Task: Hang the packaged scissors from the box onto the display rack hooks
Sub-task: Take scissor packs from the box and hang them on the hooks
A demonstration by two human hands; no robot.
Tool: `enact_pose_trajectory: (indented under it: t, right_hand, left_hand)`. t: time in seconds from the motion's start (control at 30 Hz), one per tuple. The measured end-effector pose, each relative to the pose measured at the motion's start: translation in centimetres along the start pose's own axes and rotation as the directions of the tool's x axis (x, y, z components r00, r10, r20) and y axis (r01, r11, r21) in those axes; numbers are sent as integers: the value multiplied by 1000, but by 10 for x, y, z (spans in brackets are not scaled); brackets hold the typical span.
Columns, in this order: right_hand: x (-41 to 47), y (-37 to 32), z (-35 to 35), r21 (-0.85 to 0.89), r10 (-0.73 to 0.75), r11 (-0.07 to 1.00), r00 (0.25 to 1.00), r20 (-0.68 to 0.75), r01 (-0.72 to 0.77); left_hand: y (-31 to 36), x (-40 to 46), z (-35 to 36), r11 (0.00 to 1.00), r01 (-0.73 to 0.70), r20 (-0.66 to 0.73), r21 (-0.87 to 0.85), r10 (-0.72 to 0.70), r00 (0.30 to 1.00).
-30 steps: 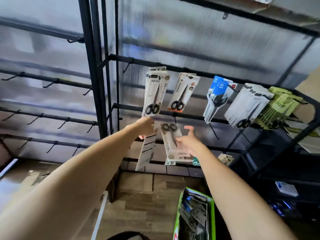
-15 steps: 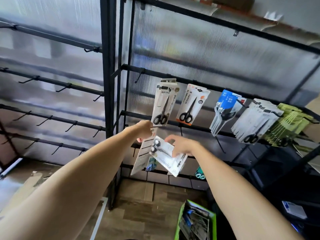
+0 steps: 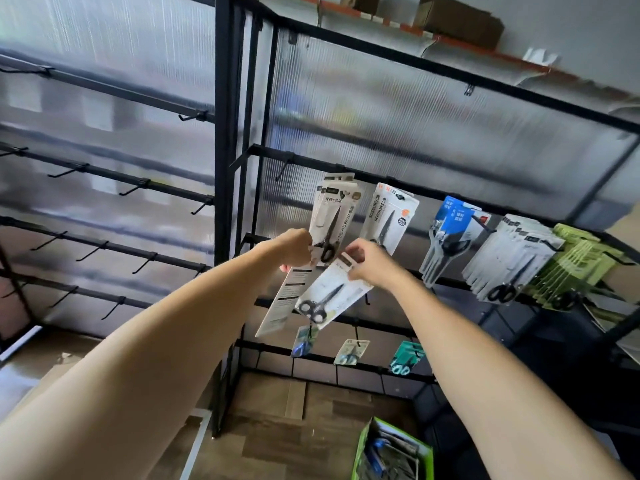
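Left hand point(image 3: 296, 249): ctr frame, fingers curled round top of a long white pack point(image 3: 284, 299); pack hangs tilted, back side out, black print bars, text too small to read.
Right hand point(image 3: 372, 263): just R of left hand, thumb + fingers pinching top edge of a scissors pack point(image 3: 329, 294); pack tilted diagonally, black-handled scissors visible, handles toward lower left.
Held packs: overlap each other, in front of rack's mid bar, neither on a hook.
Display rack point(image 3: 227, 133): black metal frame, ribbed translucent panel behind; bare hooks point(image 3: 136, 187) across L half of frame.
Hung stock, mid row: cream packs point(image 3: 337, 206) w/ Asian characters; white pack point(image 3: 389, 216) marked "SCISSORS", orange round sticker; blue-card pack point(image 3: 453, 223), writing unclear; thick white bundle point(image 3: 512, 254); green bundle point(image 3: 578, 265), R edge.
Hung stock, low row: three small packs point(image 3: 349, 351), blurred.
Box point(image 3: 393, 452): green, bottom of frame on wood floor, partly cut off; contents a jumble of packs.
Open room: free hook space upper ctr + whole L bay.
Hidden: both palms; cardboard boxes point(image 3: 457, 19) on the upper-right shelf blurred.
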State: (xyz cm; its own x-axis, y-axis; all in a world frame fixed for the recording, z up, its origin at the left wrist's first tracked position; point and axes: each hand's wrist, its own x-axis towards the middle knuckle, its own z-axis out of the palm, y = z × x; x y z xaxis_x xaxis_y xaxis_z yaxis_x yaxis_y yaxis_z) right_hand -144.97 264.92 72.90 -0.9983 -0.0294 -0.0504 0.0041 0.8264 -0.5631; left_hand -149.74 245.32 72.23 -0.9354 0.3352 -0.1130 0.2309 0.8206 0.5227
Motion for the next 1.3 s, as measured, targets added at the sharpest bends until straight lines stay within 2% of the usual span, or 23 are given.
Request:
enact_pose_trajectory:
  t: [0.07, 0.13, 0.33, 0.47, 0.6, 0.7, 0.8, 0.93, 1.1, 1.3]
  right_hand:
    - [2, 3, -3, 16, 8, 1000, 994, -113, -6]
    - [3, 3, -6, 12, -22, 1000, 987, -161, 25]
    - [6, -4, -18, -64, -106, 993, 977, -185, 96]
    - [11, -11, -29, -90, -139, 988, 965, -221, 122]
    - [14, -28, -42, 51, -150, 981, 903, -402, 186]
    - [20, -37, -45, 74, -178, 970, 885, -430, 231]
    - [27, -42, -45, -18, -223, 972, 896, -383, 234]
    - [31, -47, -44, -41, -259, 964, 885, -386, 264]
    - [34, -57, -40, 44, -261, 946, 834, -486, 321]
    - [45, -70, -34, 61, -193, 962, 822, -536, 266]
  left_hand:
    - [2, 1, -4, 1000, -8, -11, -17, 8, 1000]
    - [4, 3, -8, 999, -23, -31, -47, 22, 999]
    - [15, 10, -23, 986, -69, -199, -151, 38, 979]
    - [21, 15, -36, 986, -93, -316, -141, 45, 948]
    - [24, 22, -41, 984, -110, -362, -137, 54, 931]
    - [25, 30, -44, 990, -79, -385, -116, 29, 922]
    - [28, 37, -47, 993, -60, -375, -97, 19, 927]
    - [29, 40, -52, 996, -61, -308, -71, 37, 951]
    - [22, 36, -62, 996, -57, -197, -62, 44, 979]
    - [13, 29, -71, 998, -53, -131, -20, 50, 990]
